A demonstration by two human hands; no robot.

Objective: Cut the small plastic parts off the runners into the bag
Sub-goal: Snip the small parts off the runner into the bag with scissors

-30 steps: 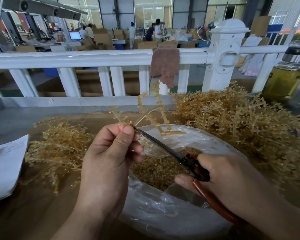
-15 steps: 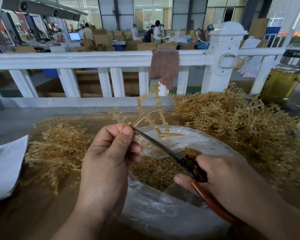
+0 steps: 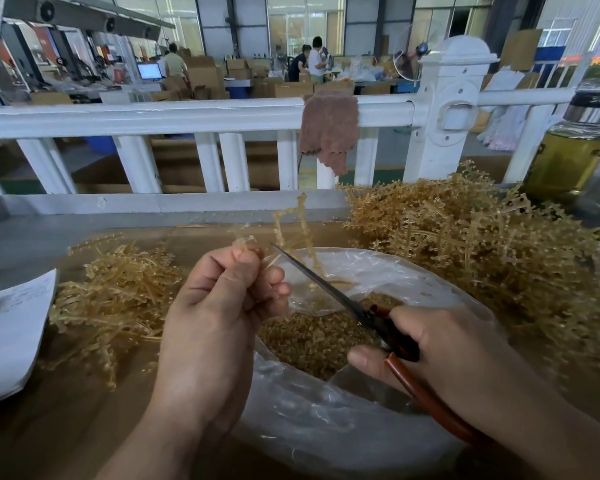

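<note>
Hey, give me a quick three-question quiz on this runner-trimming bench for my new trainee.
1. True or false: the right hand grips the scissors.
2. The cut parts lie: A in the clear plastic bag; B on a sheet of paper; C in a cardboard box.
3. Fill in: the left hand holds a ___ over the bag's opening.
Key: 1 true; 2 A; 3 runner.
</note>
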